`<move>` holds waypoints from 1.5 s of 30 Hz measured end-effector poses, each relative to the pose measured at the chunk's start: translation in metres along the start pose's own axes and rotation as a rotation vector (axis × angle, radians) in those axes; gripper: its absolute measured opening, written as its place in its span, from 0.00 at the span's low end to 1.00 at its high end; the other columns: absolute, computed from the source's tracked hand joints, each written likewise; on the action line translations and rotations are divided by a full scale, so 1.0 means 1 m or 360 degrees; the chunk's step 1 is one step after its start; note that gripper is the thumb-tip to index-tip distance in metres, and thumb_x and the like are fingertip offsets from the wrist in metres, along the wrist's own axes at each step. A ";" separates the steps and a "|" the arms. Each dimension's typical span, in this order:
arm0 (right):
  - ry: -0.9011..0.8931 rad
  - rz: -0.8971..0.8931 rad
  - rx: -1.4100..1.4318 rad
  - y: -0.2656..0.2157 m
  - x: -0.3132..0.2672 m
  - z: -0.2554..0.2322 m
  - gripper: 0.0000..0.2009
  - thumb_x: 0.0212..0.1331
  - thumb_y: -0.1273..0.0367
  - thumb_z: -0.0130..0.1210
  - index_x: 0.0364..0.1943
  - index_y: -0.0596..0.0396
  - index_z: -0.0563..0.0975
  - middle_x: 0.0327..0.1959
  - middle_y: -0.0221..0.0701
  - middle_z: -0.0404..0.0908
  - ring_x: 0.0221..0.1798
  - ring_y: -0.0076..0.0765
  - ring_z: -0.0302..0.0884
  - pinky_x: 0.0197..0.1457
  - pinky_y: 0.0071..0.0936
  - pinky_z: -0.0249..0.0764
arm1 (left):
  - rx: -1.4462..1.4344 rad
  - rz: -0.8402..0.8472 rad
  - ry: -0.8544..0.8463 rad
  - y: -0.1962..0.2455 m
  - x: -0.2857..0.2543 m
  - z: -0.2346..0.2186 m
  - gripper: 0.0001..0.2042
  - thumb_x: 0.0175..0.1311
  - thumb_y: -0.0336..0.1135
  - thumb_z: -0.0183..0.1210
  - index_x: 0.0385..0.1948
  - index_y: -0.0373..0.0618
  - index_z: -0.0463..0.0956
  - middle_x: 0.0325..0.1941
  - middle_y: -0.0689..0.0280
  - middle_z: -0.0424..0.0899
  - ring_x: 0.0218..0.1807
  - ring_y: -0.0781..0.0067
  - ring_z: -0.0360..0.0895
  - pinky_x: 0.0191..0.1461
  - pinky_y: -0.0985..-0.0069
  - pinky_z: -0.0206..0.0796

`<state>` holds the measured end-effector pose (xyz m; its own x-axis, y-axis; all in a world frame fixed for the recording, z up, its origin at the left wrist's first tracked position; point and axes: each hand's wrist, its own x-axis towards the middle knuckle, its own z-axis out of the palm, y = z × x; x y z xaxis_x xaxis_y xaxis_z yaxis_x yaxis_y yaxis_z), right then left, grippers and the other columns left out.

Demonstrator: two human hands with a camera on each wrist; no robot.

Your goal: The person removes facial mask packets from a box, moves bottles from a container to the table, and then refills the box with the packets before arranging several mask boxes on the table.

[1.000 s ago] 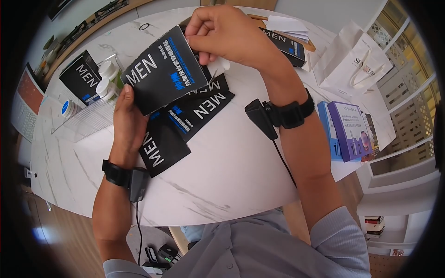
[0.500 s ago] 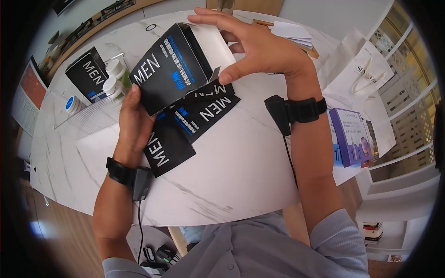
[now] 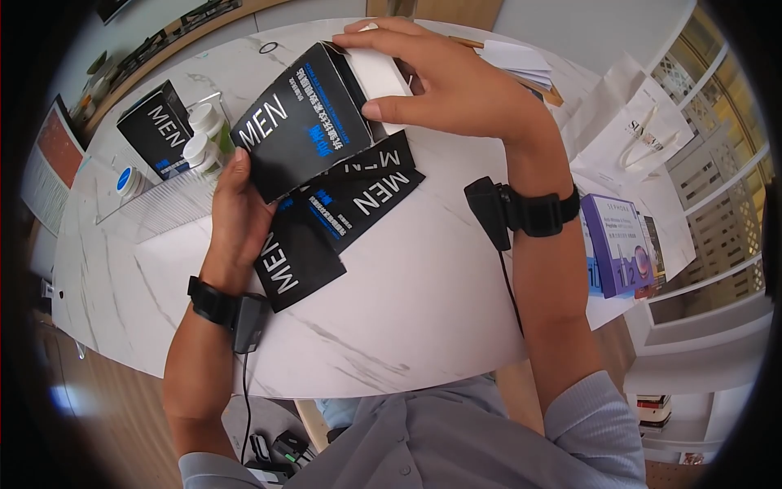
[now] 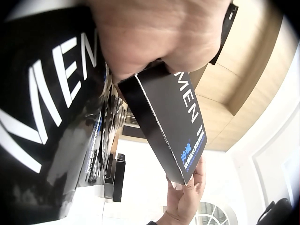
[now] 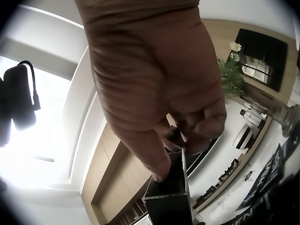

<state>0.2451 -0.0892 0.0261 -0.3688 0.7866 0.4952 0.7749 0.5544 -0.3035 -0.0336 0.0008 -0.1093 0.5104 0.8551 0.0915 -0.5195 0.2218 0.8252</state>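
A black carton lettered MEN [image 3: 305, 122] is held up over the table, tilted, its white-lined end flap [image 3: 383, 77] at the upper right. The left hand [image 3: 240, 208] grips its lower left end, thumb on the front. At the flap end the right hand [image 3: 468, 90] holds the carton, thumb on the front edge and fingers reaching across the top and behind the flap. In the right wrist view the thumb lies on the carton's black end [image 5: 171, 199]. Under the carton, flat black MEN sachets [image 3: 371, 204] overlap on the table. The carton's inside is hidden.
On the left, a clear rack [image 3: 155, 208] stands by another black MEN box [image 3: 155, 130], two white-capped bottles [image 3: 202, 151] and a small jar [image 3: 129, 181]. To the right are a white paper bag [image 3: 631, 122] and a purple box [image 3: 615, 244]. White papers [image 3: 513, 61] lie at the back.
The right hand went from pinching the carton's end to spreading at the swung-out white flap, then moved its thumb onto the carton's front edge. The left hand kept its grip.
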 end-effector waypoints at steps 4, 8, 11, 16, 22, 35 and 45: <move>0.0374 -0.0179 -0.0176 -0.001 0.010 0.017 0.21 0.64 0.64 0.59 0.60 0.56 0.79 0.59 0.43 0.80 0.55 0.48 0.82 0.56 0.38 0.78 | -0.0027 0.0001 -0.0022 0.000 0.000 0.002 0.22 0.81 0.47 0.48 0.67 0.43 0.66 0.66 0.62 0.78 0.66 0.65 0.78 0.70 0.61 0.71; 0.0621 -0.0145 -0.0146 -0.009 0.021 0.034 0.16 0.66 0.67 0.55 0.55 0.54 0.82 0.53 0.42 0.83 0.53 0.50 0.83 0.57 0.40 0.79 | -0.0054 0.0025 -0.0053 0.001 0.000 0.001 0.23 0.80 0.47 0.49 0.66 0.42 0.66 0.66 0.62 0.78 0.66 0.64 0.78 0.70 0.60 0.70; 0.0743 -0.0204 -0.0220 -0.010 0.023 0.050 0.15 0.66 0.68 0.54 0.54 0.51 0.83 0.53 0.41 0.84 0.51 0.50 0.83 0.57 0.40 0.79 | -0.0068 0.0032 -0.0081 -0.001 0.001 -0.001 0.23 0.80 0.47 0.50 0.66 0.41 0.67 0.66 0.61 0.78 0.66 0.64 0.78 0.70 0.60 0.70; 0.0680 -0.0104 -0.0157 -0.010 0.022 0.051 0.16 0.66 0.69 0.54 0.57 0.50 0.82 0.52 0.41 0.84 0.47 0.47 0.84 0.53 0.39 0.80 | -0.0025 0.0023 -0.0054 0.000 0.000 0.002 0.22 0.79 0.47 0.51 0.65 0.41 0.68 0.65 0.62 0.78 0.65 0.64 0.78 0.70 0.60 0.70; 0.0352 0.0333 0.0466 -0.006 0.016 0.035 0.22 0.72 0.71 0.51 0.69 0.53 0.72 0.61 0.32 0.82 0.44 0.22 0.87 0.47 0.24 0.84 | -0.0014 0.0024 -0.0045 0.000 0.000 0.003 0.22 0.80 0.47 0.50 0.65 0.42 0.68 0.65 0.62 0.78 0.65 0.65 0.78 0.69 0.62 0.71; 0.0432 0.0209 0.0715 0.000 0.018 0.045 0.21 0.73 0.67 0.52 0.69 0.53 0.73 0.63 0.38 0.79 0.47 0.31 0.85 0.50 0.26 0.82 | -0.0011 0.0014 -0.0076 0.001 -0.001 0.004 0.21 0.80 0.47 0.49 0.65 0.43 0.68 0.65 0.63 0.78 0.65 0.67 0.78 0.68 0.63 0.72; 0.0235 0.0349 0.0692 -0.009 0.017 0.034 0.21 0.77 0.66 0.50 0.71 0.50 0.72 0.51 0.28 0.84 0.30 0.13 0.75 0.28 0.16 0.71 | 0.0004 0.0018 -0.0040 0.001 -0.002 0.004 0.23 0.80 0.48 0.50 0.67 0.43 0.67 0.66 0.64 0.78 0.66 0.68 0.77 0.69 0.63 0.71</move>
<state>0.2141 -0.0715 0.0096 -0.1208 0.8677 0.4821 0.5288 0.4673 -0.7085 -0.0319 -0.0024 -0.1062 0.5216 0.8455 0.1144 -0.5234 0.2112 0.8255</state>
